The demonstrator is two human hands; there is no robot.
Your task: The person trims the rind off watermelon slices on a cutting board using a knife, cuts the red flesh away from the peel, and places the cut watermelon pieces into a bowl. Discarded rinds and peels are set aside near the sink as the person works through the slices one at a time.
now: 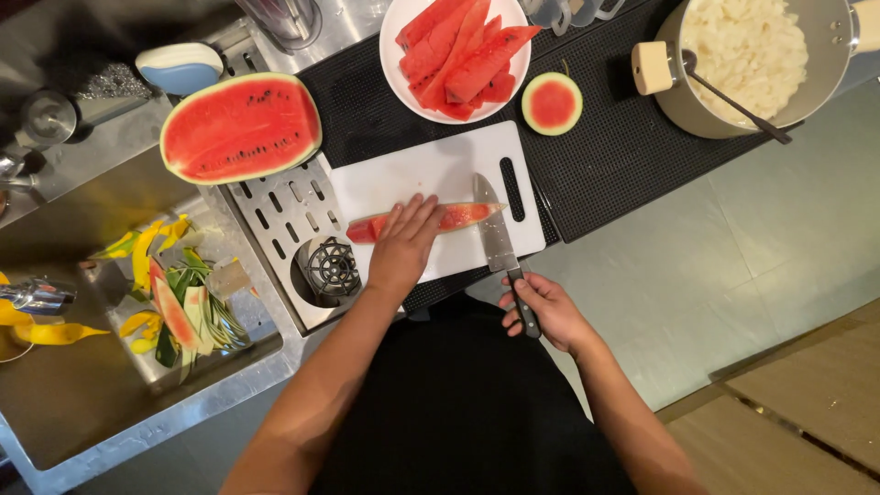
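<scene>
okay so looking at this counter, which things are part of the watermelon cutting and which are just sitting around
In use: left hand pressing the watermelon slice on the white cutting board; right hand holding the knife; plate of cut slices; watermelon half.

Lying about: pot of white food with spoon; sponge; peel scraps.

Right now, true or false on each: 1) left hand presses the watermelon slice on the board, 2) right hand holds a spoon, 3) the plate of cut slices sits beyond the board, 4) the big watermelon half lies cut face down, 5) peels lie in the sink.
1) The left hand presses the watermelon slice on the cutting board: true.
2) False: the right hand holds a knife.
3) The plate of cut slices sits beyond the board: true.
4) False: the watermelon half shows its red cut face upward.
5) Peels lie in the sink: true.
</scene>
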